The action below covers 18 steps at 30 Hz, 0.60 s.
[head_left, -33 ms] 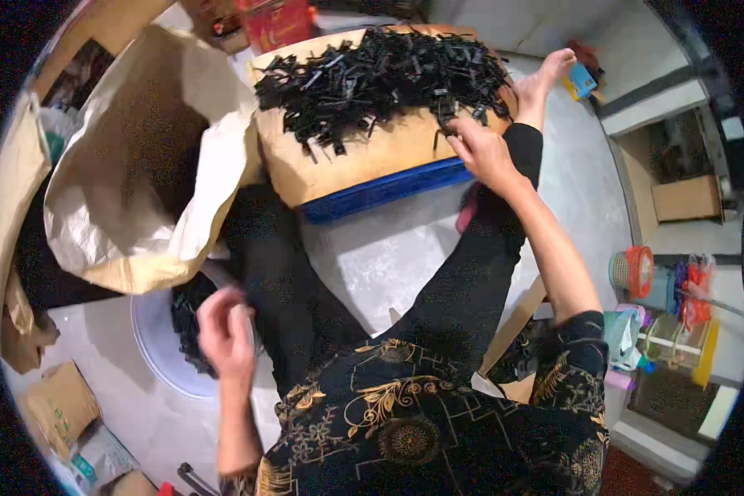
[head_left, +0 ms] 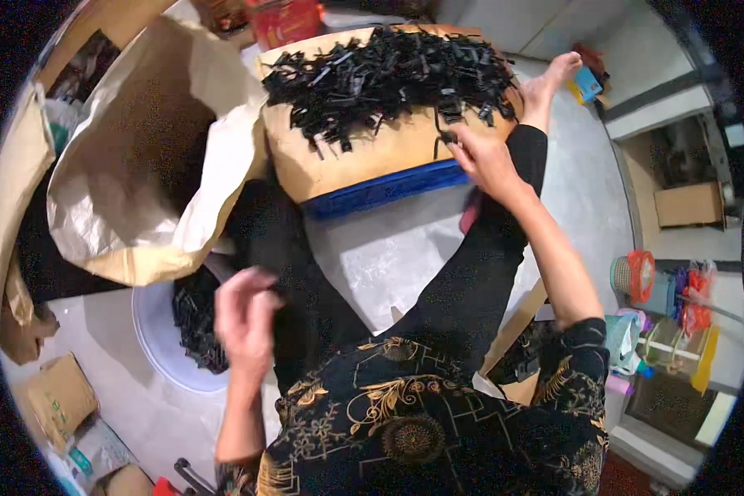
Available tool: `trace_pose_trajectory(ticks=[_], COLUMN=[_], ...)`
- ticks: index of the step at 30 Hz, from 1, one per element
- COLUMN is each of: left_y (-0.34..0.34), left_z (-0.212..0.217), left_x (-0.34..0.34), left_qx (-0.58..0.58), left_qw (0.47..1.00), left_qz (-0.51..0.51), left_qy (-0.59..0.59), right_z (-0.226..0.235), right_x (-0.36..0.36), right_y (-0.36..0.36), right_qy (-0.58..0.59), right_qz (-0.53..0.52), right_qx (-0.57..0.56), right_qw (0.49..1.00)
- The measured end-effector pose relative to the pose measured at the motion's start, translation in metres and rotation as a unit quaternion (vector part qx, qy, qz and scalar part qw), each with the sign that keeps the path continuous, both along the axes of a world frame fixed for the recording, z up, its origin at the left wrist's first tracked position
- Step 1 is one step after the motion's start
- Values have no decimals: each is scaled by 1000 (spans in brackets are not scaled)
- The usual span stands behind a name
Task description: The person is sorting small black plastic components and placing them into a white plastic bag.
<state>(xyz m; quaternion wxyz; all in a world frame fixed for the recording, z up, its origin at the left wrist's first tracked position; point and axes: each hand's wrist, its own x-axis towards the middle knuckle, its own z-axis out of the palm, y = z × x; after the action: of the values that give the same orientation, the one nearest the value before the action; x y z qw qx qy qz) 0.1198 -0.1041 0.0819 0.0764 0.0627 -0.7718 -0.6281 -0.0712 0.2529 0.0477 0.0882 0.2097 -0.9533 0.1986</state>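
Observation:
A heap of small black plastic pieces (head_left: 388, 74) covers the far part of a tan board (head_left: 331, 169), which rests on a blue crate (head_left: 380, 190). At the board's near right edge, my right hand (head_left: 486, 161) pinches a small black piece at its fingertips, just below the heap. My left hand (head_left: 246, 322) hangs above my left thigh, beside a white basin (head_left: 153, 347) with more black pieces (head_left: 197, 326) in it. Motion smears its curled fingers, so whether they hold anything is unclear.
A large open paper sack (head_left: 132, 165) stands left of the board, its deep inside dark. My legs spread around the crate. Brown packages (head_left: 58, 401) lie at lower left. Shelving with a cardboard box (head_left: 688, 204) and a red-rimmed basket (head_left: 639, 276) line the right.
My left hand has shifted right, away from the basin and over my thigh. My right hand stays at the board's near edge, hardly moved. The view has shifted slightly.

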Motion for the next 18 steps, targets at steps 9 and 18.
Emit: trace_pose_trajectory(ticks=[9,18], left_y=[92,102], left_z=[-35,-61], left_x=[-86,-64], left_qx=[449,606], left_qw=[778,637], left_qz=[-355,-345], left_qy=[-259,-329], right_z=[46,35], right_x=[93,109], right_y=[-65,-61], right_qy=[92,98], right_qz=[237,286], right_qx=[22,13], right_qw=[967,953])
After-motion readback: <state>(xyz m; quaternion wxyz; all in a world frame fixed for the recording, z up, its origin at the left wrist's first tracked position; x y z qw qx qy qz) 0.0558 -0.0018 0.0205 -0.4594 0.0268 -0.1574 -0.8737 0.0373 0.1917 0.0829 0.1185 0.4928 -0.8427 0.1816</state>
